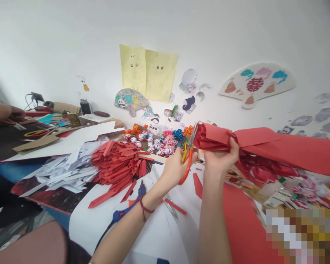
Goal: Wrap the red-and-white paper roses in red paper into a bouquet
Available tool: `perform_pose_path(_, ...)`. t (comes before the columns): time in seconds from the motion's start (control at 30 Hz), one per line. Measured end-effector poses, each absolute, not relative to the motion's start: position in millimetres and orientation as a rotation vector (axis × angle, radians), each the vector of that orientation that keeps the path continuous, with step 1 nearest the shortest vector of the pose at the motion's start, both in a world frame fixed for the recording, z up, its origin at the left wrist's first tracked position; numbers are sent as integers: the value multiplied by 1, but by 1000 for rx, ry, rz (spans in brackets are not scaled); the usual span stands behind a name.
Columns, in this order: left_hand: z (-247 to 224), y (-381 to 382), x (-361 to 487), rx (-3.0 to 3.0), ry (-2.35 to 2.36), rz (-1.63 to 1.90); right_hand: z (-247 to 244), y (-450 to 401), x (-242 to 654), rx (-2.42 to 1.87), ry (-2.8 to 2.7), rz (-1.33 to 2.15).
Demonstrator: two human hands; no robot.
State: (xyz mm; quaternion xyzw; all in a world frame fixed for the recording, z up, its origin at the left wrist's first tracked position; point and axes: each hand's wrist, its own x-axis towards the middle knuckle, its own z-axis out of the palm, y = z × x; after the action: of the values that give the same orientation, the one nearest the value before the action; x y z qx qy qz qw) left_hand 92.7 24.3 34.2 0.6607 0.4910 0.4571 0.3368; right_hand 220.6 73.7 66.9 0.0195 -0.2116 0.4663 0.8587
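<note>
My left hand (173, 167), wearing a dark red cord on its wrist, is closed on scissors (187, 167) with orange and yellow handles. Their blades point up, against the left end of a rolled or folded bundle of red paper (213, 136). Wrapped around that bundle from below is my right hand (222, 152). Red paper stretches from it to the right edge. Beneath my hands, white paper (178, 234) carries a few red scraps and thin metal rods (172, 209). A blue glue gun (126, 212) lies by my left forearm.
Left of my hands are piles of folded red paper strips (121, 161) and white strips (68, 170). Behind stand colourful beaded or folded flowers (169, 139). At far left, another person's hand (15, 113) is above the dark table. Red sheets (244, 223) lie at right.
</note>
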Motion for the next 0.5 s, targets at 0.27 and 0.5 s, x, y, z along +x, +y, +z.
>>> perform_pose_path(0.27, 32, 27, 93, 1733, 1269, 1252, 67, 74, 222, 37, -452, 986)
perform_pose_path(0.5, 29, 29, 94, 1729, 1242, 1296, 65, 74, 222, 16, -481, 964)
